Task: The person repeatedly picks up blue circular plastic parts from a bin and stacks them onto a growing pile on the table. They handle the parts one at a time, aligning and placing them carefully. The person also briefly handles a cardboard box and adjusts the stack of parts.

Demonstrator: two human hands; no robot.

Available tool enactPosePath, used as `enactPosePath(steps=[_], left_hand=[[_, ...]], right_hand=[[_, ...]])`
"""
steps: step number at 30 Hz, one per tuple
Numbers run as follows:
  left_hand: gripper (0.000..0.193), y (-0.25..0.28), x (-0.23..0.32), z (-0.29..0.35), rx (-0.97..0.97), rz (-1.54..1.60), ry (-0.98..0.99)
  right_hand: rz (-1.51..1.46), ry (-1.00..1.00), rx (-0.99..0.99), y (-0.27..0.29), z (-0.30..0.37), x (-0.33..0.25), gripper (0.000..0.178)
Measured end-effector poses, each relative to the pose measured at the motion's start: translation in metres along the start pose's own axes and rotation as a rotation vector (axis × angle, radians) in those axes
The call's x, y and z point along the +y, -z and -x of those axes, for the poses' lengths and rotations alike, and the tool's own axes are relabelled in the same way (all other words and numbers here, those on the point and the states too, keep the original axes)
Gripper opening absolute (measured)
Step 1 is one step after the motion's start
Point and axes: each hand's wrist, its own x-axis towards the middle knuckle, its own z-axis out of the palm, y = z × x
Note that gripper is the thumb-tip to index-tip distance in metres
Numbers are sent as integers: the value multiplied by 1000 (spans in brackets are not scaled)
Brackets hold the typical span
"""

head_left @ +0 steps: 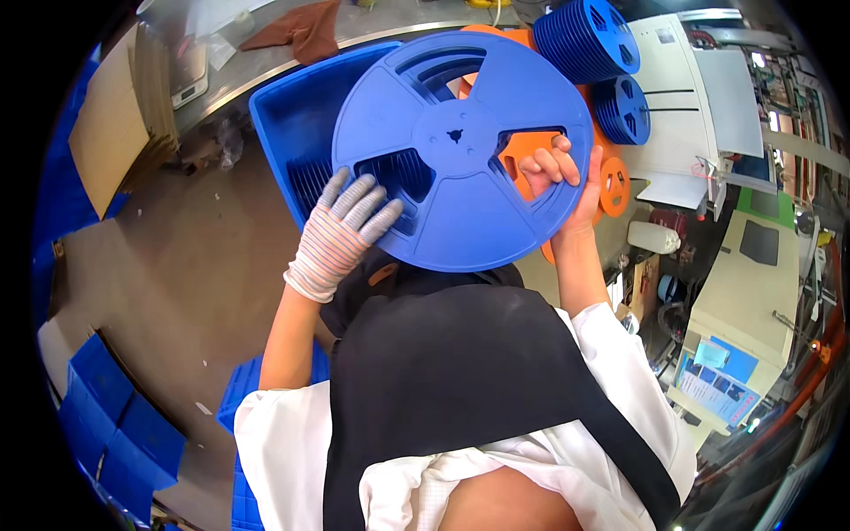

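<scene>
A large blue plastic reel (460,203) with wide cut-out windows and a small hub hole is held up in front of me, its flat face toward me. My right hand (561,181) is bare and closed on its right rim, the fingers showing through a window. On the lower left edge rests my left hand (341,232), in a striped knit glove with grey fingertips. Its fingers are stretched and apart over the rim and left window; the thumb is hidden. Behind the reel stands a blue bin (282,111) with several blue discs inside, partly covered by the reel.
Two stacks of blue reels (580,40) stand at the far right beside orange reels (614,187). A metal table (252,66) with a brown cloth (305,31) runs behind the bin. Cardboard sheets (115,124) stand left; blue boxes (119,434) lie lower left. Machinery (744,283) lines the right.
</scene>
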Motion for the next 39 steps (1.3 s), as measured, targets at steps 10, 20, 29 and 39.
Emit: enactPosePath(steps=[10, 20, 29, 39], left_hand=[[32, 16, 7, 26, 44, 121, 205], [21, -12, 21, 58, 300, 1749, 1049], [28, -41, 12, 49, 395, 1918, 1203], [28, -126, -48, 12, 170, 1190, 1610]], right_hand=[[399, -31, 96, -23, -3, 9, 63], [830, -143, 296, 3, 2, -23, 51], [911, -105, 575, 23, 5, -46, 42], [864, -79, 718, 51, 9, -57, 32]])
